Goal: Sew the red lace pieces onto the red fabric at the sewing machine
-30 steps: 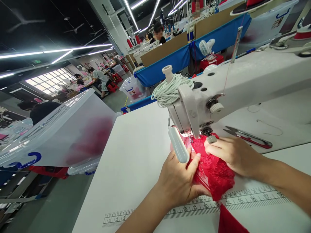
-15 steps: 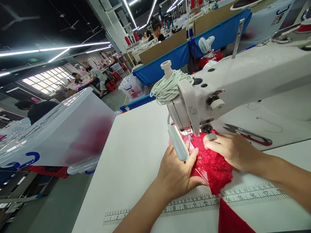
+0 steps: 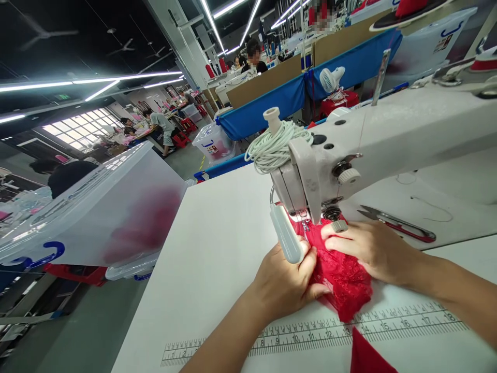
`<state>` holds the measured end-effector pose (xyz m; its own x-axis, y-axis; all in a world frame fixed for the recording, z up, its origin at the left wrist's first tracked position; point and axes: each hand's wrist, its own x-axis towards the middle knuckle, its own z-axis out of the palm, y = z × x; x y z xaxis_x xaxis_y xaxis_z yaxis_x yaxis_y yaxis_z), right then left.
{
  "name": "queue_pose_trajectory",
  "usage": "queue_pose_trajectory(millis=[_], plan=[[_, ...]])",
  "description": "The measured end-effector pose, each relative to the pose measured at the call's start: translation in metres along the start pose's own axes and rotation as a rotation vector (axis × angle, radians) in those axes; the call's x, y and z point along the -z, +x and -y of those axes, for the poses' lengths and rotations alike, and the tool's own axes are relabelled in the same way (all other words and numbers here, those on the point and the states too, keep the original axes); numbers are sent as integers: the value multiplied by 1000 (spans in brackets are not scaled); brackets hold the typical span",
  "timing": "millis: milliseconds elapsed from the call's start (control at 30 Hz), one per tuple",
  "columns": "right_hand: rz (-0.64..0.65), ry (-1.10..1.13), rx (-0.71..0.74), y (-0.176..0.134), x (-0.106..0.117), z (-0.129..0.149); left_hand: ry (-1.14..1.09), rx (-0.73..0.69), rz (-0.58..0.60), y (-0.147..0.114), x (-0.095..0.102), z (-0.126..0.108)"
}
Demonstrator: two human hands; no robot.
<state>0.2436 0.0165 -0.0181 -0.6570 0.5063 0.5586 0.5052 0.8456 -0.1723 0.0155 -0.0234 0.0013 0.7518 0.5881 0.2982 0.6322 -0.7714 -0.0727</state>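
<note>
A piece of red lace fabric [image 3: 344, 277] lies bunched under the needle area of a white sewing machine [image 3: 404, 124]. My left hand [image 3: 285, 280] grips the fabric's left edge between thumb and fingers, its fingertips partly hidden behind the grey lamp [image 3: 286, 233]. On the right side of the lace, my right hand [image 3: 373, 251] presses down with bent fingers close to the presser foot [image 3: 306, 225]. Thread snips [image 3: 399, 224] with a red handle rest on the machine bed beyond my right hand.
A printed ruler scale [image 3: 310, 334] runs along the table's front. A red fabric piece [image 3: 368, 355] lies at the near edge. Left of the table stands a translucent plastic bin [image 3: 128, 207]. Blue cloth troughs [image 3: 267, 111] and a small white fan [image 3: 332, 77] are behind; people sit farther off.
The red lace has shifted slightly under the presser foot, covering the pale patch seen there before. Both hands keep their hold. The whole view has tilted a little.
</note>
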Motion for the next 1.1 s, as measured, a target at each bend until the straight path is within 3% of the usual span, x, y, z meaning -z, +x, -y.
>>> queue_pose_trajectory(millis=[200,433,667,1100], plan=[[-25,13,-11,-2,-1,0,-13,85,39,3,6,-6],[-75,12,-2,4,7,2,45,71,-25,-5,2,-12],[-92,63,-56,-2,0,-1,51,111,-32,-8,1,-16],[-47,157,-115,-3,0,-1,131,109,-52,-9,1,-15]])
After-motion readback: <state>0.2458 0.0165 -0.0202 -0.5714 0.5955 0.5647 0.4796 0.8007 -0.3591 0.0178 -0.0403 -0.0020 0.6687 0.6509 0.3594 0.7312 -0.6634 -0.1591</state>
